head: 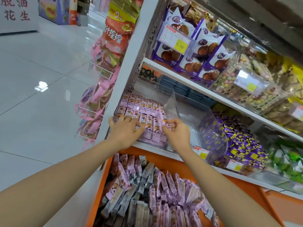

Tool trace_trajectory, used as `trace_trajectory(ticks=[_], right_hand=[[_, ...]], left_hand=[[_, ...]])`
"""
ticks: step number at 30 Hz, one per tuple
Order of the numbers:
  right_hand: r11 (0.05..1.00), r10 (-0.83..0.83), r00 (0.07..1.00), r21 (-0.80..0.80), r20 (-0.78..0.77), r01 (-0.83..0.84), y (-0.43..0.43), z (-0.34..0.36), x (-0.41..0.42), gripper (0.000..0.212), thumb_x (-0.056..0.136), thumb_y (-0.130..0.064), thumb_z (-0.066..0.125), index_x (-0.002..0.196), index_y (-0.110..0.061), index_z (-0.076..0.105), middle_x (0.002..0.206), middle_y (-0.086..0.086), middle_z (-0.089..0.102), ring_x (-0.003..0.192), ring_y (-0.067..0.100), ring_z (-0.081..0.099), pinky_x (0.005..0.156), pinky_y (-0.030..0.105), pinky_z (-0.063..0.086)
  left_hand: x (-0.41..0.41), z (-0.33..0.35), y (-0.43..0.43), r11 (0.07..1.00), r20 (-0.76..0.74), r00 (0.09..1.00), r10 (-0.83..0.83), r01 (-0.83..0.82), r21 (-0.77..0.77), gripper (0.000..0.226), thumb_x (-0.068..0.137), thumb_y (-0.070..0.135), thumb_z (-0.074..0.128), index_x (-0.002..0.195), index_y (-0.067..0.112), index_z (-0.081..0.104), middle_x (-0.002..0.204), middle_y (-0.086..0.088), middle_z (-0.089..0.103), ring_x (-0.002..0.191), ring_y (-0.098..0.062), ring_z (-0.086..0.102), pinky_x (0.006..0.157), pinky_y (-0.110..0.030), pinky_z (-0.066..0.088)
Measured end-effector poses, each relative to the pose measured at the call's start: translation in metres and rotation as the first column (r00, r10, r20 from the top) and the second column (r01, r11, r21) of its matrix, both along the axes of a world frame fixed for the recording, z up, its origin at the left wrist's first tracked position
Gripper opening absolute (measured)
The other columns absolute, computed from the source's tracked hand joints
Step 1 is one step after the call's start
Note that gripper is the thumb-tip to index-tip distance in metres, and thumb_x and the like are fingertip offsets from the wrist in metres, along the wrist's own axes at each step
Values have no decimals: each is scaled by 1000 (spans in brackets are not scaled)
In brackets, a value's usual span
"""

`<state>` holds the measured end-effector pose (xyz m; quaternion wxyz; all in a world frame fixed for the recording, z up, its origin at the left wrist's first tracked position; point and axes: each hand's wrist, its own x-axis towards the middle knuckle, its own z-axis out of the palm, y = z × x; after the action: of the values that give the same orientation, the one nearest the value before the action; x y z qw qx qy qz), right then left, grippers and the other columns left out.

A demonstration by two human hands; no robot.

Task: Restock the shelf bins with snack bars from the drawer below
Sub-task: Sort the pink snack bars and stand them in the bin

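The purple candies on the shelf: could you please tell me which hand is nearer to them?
Right. The right hand, pinching a pink snack bar, is just left of the purple candies; the left hand rests farther left, on the packed pink bars.

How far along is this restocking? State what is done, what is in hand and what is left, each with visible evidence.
Done: neat rows of pink bars fill much of the bin. In hand: the right hand pinches one bar above the rows while the left hand rests flat on them. Left: the drawer below holds many loose bars, so plenty remains.
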<state>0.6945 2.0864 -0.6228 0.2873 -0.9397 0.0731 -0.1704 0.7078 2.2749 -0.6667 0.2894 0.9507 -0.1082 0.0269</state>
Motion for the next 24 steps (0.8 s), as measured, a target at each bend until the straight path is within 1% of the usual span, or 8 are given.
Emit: trace_trajectory(ticks=[3,6,8,10,13,16,20,24], right_hand=[[990,-70,998,-126,-6,68,-6,-4,5,26,87,-28,70,106,-10,68,90,3,68,81,19,63,68,29,48],[949,-108,994,-300,-32,93,-5,-6,12,22,88,-31,68,91,-10,72,79,7,70,71,23,65,63,30,49],[882,-142,988,-461,-55,101,-2,-7,17,27,89,-35,67,81,-10,71,72,6,67,65,23,63,59,28,48],[798,-170,984,-594,-60,102,1,-9,21,30,90,-39,65,79,-12,71,77,7,66,66,22,61,59,27,45],[691,-174,984,-717,-47,88,5,-12,21,30,93,-39,61,87,-12,74,89,6,65,83,22,60,61,28,43],[710,-142,989,-701,-43,71,1,-11,19,27,93,-37,62,91,-15,77,96,6,67,93,22,59,66,33,50],[842,-42,999,-539,-30,19,-11,-6,15,19,92,-30,64,87,-17,77,94,2,69,74,14,59,59,23,41],[951,221,975,-216,-27,-222,-28,-4,-6,11,91,-23,67,92,-18,77,90,-1,72,69,1,53,62,10,37]], left_hand=[[-1,-15,6,999,109,993,-36,37,-7,41,99,54,32,128,33,54,136,11,50,135,-12,29,113,-52,3],[2,-20,8,998,147,988,-53,58,-28,38,100,49,34,130,33,53,134,12,50,134,-11,30,113,-52,4],[3,-23,11,996,159,985,-72,81,-48,36,101,45,35,130,33,52,133,13,49,133,-9,30,113,-52,5],[4,-24,14,994,156,983,-92,100,-41,37,101,44,35,132,33,51,135,14,48,134,-9,29,113,-55,5],[5,-26,17,992,161,979,-122,125,-12,39,101,45,34,136,34,48,138,15,45,135,-9,27,114,-57,5],[5,-26,19,990,169,976,-137,140,-3,41,100,45,35,138,35,46,139,14,45,136,-9,27,114,-58,6],[1,-24,15,993,176,978,-114,117,-9,41,99,42,42,139,33,47,139,12,45,138,-11,26,114,-57,5],[-11,-26,2,983,442,895,-61,132,-131,27,90,29,47,107,27,68,114,8,61,123,-20,46,108,-48,13]])
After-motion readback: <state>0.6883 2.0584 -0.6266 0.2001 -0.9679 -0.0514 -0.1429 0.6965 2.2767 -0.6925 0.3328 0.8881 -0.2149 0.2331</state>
